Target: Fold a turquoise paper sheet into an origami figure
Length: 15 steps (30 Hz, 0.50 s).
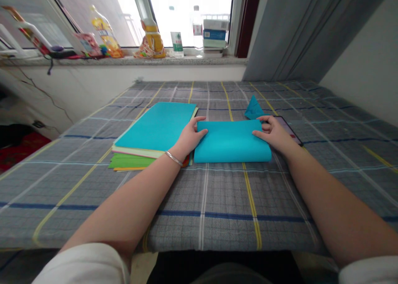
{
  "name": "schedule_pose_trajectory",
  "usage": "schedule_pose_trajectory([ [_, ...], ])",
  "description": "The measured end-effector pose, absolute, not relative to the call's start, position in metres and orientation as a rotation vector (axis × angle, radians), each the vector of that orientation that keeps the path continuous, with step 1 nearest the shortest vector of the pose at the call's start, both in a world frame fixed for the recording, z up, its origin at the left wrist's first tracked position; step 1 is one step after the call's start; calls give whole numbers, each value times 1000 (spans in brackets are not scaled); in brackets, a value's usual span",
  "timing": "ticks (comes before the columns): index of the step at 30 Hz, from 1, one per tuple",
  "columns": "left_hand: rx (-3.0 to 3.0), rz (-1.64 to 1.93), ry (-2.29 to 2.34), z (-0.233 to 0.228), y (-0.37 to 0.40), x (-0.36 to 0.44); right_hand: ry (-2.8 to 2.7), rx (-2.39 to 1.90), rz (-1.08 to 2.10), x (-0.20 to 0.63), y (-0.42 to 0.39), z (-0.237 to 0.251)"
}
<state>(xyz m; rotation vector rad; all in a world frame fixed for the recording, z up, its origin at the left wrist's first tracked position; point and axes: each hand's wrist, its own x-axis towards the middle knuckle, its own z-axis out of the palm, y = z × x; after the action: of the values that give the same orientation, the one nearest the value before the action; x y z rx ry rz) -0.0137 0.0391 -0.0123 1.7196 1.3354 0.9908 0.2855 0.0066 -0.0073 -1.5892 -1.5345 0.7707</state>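
Left hand: the left hand (188, 138) presses flat, fingers spread, on the left end of the folded turquoise paper sheet (231, 142), thumb along its far edge.
Right hand: the right hand (275, 134) pins the right end the same way; the two hands sit well apart, both bearing on the sheet rather than gripping it.
Paper: it lies doubled over on the grey checked cloth-covered table (217, 201), just beside the stack of coloured paper sheets (149, 139).
Risk: I judge the loose fold could slip askew if one hand lifts first, giving a crooked crease; the cloth underneath may bunch and drag.
Behind: a small turquoise folded paper piece (253, 108) stands near a dark flat tablet (290, 130).
Containers: on the stone windowsill (124, 61), a yellow plastic oil bottle (105, 33) looks partly full, and a clear plastic bottle (197, 27) has contents I cannot tell.
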Motion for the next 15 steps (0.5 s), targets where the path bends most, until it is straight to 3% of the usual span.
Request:
schedule_pose_trajectory([
  [8, 1648, 985, 1244, -13, 39, -13, -1526, -1498, 616, 293, 12, -16],
  [15, 1658, 981, 1251, -12, 39, -12, -1514, -1670, 539, 290, 14, -14],
])
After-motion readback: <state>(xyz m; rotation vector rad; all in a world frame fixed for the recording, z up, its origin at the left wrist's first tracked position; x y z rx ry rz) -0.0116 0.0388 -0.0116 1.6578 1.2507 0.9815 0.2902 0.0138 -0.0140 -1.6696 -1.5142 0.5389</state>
